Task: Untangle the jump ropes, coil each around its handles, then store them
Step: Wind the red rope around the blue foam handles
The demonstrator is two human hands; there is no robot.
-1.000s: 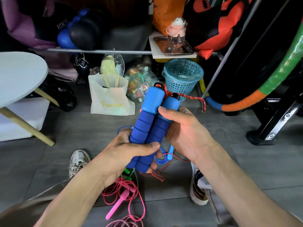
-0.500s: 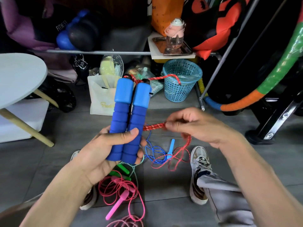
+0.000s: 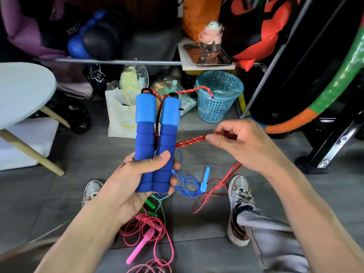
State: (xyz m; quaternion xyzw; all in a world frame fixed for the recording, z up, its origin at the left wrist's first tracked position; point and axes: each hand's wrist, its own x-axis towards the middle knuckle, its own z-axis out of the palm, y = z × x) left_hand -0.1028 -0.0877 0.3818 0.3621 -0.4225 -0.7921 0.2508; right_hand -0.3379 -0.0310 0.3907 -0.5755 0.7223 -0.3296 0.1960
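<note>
The left hand [image 3: 137, 180] grips 2 blue handles [image 3: 155, 142] upright, side by side, above the floor. The right hand [image 3: 242, 144] pinches their red rope [image 3: 190, 141] taut beside them.

Handles [image 3: 155, 142] left of basket [image 3: 218, 97]

A round white table [image 3: 21, 91] stands at the left; behind it, a white paper bag [image 3: 120, 119] and a blue mesh basket [image 3: 218, 99] — on the shelf above, a pink-lidded bottle [image 3: 210, 42] on a tray [image 3: 194, 54].
</note>
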